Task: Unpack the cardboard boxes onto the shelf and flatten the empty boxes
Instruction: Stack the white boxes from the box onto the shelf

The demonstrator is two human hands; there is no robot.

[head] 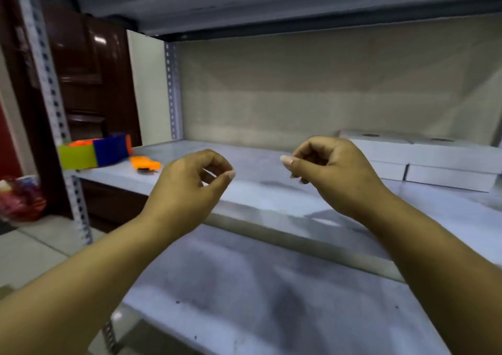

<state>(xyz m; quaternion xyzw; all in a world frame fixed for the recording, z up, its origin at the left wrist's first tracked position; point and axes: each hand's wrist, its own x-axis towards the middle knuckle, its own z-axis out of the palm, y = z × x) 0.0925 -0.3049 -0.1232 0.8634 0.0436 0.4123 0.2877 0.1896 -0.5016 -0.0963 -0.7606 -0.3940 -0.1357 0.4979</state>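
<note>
Left hand (187, 189) and right hand (334, 172): both raised over the shelf (271, 191), fingers loosely curled, holding nothing. White boxes (423, 159): stacked on the shelf at 3 o'clock of the right hand, apart from it. Coloured box (95, 153) and orange item (145, 163): at 10 o'clock of the left hand.

The white boxes (423, 159) run off the right edge. The colourful toy (95, 152) is partly behind the shelf post (51, 88). The red bundle (21, 197) on the floor is too blurred to identify.

Dark wooden door (89, 83); red bag (20, 200) (floor).
</note>
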